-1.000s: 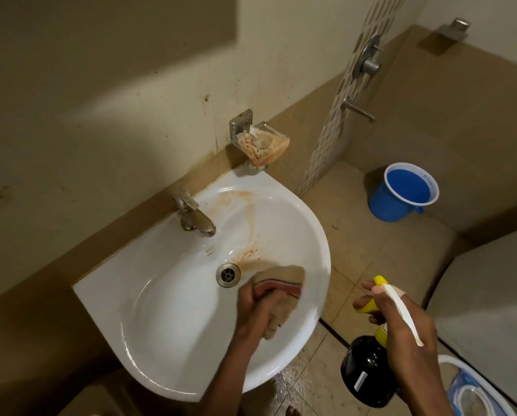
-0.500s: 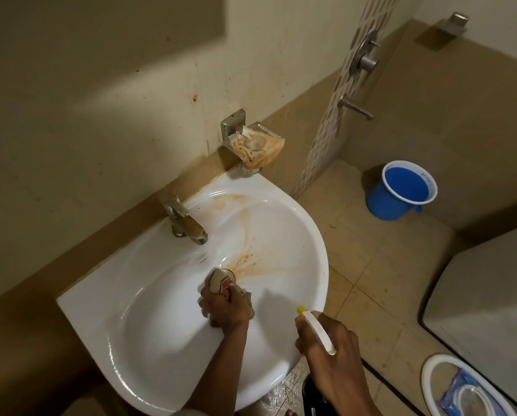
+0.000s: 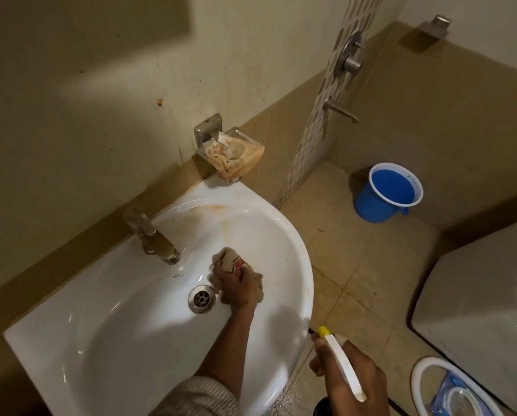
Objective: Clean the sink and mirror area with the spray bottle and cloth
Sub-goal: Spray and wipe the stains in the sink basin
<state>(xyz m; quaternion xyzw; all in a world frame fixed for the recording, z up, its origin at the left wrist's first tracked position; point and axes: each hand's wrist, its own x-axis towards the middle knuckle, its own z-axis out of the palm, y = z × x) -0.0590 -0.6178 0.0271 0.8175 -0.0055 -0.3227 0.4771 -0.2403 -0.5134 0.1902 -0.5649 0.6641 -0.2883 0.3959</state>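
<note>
Small lettering on the blue bucket (image 3: 380,202) rim, not legible.

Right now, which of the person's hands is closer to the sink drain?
Left. The left hand grips the cloth just beside the drain; the right hand holds the spray bottle outside the sink.

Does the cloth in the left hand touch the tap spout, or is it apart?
Apart. The head view shows bare white basin between the cloth, gripped by the left hand, and the tap spout.
</note>
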